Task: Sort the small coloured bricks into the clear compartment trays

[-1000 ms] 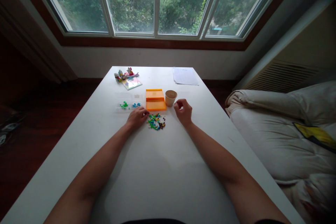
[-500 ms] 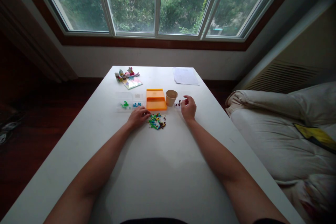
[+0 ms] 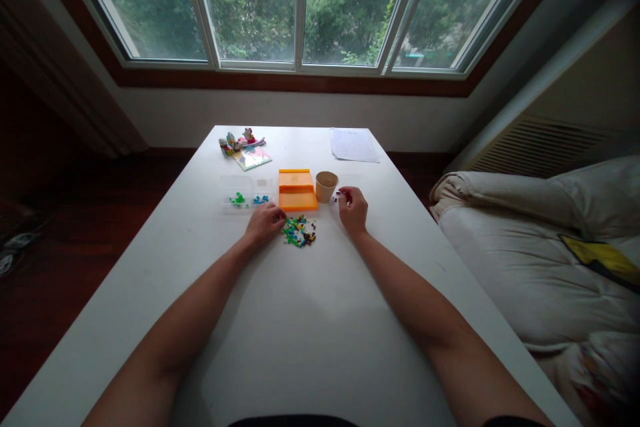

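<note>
A pile of small coloured toy bricks (image 3: 299,232), green, blue, yellow and dark brown, lies on the white table. My left hand (image 3: 265,221) rests at the pile's upper left edge, its fingers curled in; whatever is between them is too small to make out. My right hand (image 3: 354,210) is right of a brown paper cup (image 3: 327,187), with thumb and fingers closed beside a few dark brown pieces (image 3: 336,198). It partly covers the clear box there. On the left, a clear plastic box (image 3: 227,181) contains green pieces (image 3: 238,199) and blue pieces (image 3: 261,199).
An orange tray (image 3: 297,200) stands between the clear box and the cup. Small figures (image 3: 240,141) and a shiny card or booklet (image 3: 253,157) lie at the far left, paper sheets (image 3: 354,145) at the far right. A cushioned sofa (image 3: 500,267) is beside the table.
My right hand has shifted slightly left and toward me, covering more of the dark brown pieces, and its fingers have drawn together. My left hand has barely moved.
</note>
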Demonstrator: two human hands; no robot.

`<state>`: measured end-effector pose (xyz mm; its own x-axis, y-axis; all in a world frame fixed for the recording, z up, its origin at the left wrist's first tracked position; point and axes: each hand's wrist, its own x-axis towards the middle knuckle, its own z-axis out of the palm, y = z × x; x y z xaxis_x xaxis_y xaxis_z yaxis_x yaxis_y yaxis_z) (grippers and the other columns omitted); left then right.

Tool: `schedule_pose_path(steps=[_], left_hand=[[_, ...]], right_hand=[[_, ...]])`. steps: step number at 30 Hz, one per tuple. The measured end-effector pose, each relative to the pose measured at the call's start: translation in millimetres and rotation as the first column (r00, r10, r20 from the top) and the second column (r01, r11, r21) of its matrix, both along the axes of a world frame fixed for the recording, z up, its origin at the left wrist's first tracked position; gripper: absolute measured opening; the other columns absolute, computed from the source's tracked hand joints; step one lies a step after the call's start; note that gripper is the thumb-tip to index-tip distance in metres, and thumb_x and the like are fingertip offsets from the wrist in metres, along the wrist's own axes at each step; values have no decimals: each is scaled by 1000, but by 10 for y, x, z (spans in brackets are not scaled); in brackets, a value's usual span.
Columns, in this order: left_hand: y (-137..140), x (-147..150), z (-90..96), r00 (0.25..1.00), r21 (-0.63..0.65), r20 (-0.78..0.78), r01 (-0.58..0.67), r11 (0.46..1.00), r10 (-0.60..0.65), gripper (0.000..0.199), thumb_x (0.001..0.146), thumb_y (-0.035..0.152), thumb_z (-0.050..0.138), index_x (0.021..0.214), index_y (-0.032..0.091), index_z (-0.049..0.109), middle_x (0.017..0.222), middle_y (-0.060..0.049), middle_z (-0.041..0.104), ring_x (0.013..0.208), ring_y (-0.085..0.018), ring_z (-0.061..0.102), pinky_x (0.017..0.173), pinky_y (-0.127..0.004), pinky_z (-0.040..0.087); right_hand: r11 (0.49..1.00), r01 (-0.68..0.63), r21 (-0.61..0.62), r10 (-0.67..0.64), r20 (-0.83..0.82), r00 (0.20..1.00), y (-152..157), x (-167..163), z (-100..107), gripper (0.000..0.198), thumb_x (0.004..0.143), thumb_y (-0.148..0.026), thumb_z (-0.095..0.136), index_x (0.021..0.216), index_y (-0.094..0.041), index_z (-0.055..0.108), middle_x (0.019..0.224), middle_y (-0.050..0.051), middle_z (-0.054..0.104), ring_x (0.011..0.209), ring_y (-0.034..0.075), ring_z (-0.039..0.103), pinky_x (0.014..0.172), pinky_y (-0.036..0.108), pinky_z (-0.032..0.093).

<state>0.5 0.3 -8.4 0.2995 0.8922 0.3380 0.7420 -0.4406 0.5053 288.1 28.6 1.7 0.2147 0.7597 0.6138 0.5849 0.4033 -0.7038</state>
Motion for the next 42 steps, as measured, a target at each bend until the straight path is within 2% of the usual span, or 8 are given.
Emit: schedule_pose_path(steps=[8,15,19,25,30,36,39,42], left_hand=[[-8,7,-9,1000,25,5,8,1000,-9,8,84,23,65,85,23,73,87,-4,65,89,-21,59,83,-36,46],[-48,3,64,993,68,100,-69,995,62,11,89,24,58,88,22,70,87,-3,66,86,-20,59,83,-35,47],[-39,-44,93,969,139,165,-208,968,185,12,91,27,57,92,22,68,86,-3,66,83,-20,58,83,-35,47],[84,-362,88,827,151,321,-526,837,462,15,91,30,55,96,22,65,84,-3,65,79,-20,58,81,-34,47],[183,-671,78,690,174,348,-713,679,635,11,90,27,55,94,22,64,85,-4,64,81,-21,56,84,-36,44],[231,-793,34,551,117,357,-827,549,754,8,86,26,59,91,23,64,86,-5,63,87,-25,54,86,-39,42],[245,-806,7,518,110,361,-850,516,776,7,84,25,61,89,23,65,85,-5,62,89,-25,54,85,-39,43],[261,-830,-15,524,103,368,-844,527,768,6,84,24,61,88,23,65,82,-3,61,85,-24,55,84,-38,44]], right_hand=[[980,-195,27,189,145,971,-129,-120,24,16,89,-18,50,94,-21,64,84,2,62,71,17,53,69,29,44],[908,-400,-127,420,288,860,-121,-196,-56,14,89,-17,54,93,-21,67,90,4,64,69,15,53,68,27,43],[859,-468,-208,511,326,795,-86,-164,-92,16,84,-13,55,89,-21,67,85,2,64,71,15,55,69,26,42],[735,-578,-353,677,357,643,-77,-93,-42,19,77,-13,61,91,-21,69,85,0,61,66,11,51,63,22,39],[698,-600,-391,716,362,596,-95,-72,14,27,73,-10,65,96,-22,70,91,0,60,72,12,52,65,22,40],[696,-609,-380,718,376,586,-96,-74,28,19,77,-13,68,93,-23,71,92,1,59,76,14,54,68,23,41],[696,-612,-375,718,372,589,-86,-74,10,15,78,-11,67,89,-22,71,92,2,59,76,13,54,67,23,41],[704,-607,-369,710,377,594,-80,-75,-10,14,79,-11,66,87,-22,70,91,2,60,76,13,54,68,23,41]])
